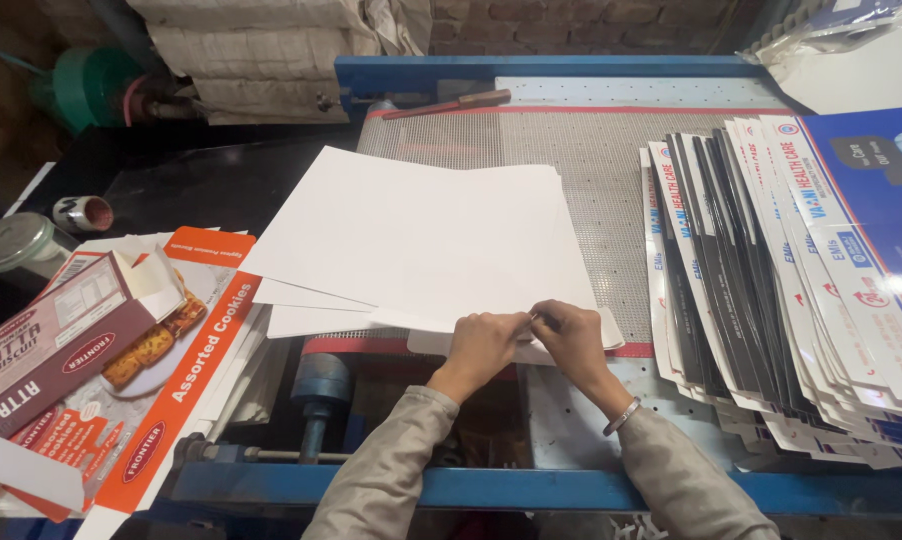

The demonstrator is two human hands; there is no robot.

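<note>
A loose stack of large white sheets [421, 235] lies tilted across a grey mesh conveyor belt [611, 150]. My left hand [483, 342] and my right hand [568, 335] meet at the stack's near edge. Both pinch the front corner of the sheets, fingers curled over the paper. A metal bangle [621, 417] rings my right wrist. Grey sleeves cover both forearms.
A fanned pile of printed blue, white and black flat cartons [771, 270] lies on the right. Orange and maroon biscuit cartons [101, 350] lie on the left, with a lidded tin [13, 243] and a small cup [83, 213] behind. The machine's blue frame [491, 487] runs in front.
</note>
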